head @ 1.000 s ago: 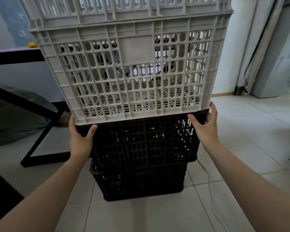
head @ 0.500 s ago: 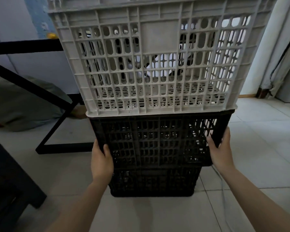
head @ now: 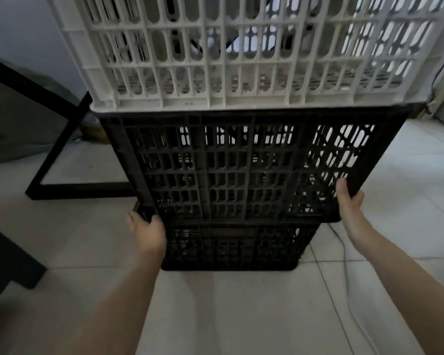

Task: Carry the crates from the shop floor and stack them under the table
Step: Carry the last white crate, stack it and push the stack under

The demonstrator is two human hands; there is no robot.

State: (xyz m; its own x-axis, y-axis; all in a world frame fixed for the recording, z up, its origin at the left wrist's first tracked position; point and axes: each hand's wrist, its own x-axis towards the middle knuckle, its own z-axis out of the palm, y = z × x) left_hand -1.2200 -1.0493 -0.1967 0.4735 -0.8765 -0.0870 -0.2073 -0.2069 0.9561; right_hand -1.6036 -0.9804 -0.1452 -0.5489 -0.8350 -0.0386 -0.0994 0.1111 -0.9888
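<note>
Gripping the black crate (head: 241, 170) at lower corners, left hand (head: 147, 233), right hand (head: 349, 204).

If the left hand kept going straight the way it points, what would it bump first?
The left hand grips the rim corner of the lower black crate, just under the upper black crate, so it would likely push straight into that crate corner first, though depth is unclear.

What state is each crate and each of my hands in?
lower black crate: standing on floor.
upper black crate: seated in lower black crate.
white crate: stacked on upper black crate.
left hand: grip on lower black crate's rim corner.
right hand: grip on upper black crate's right corner.
</note>
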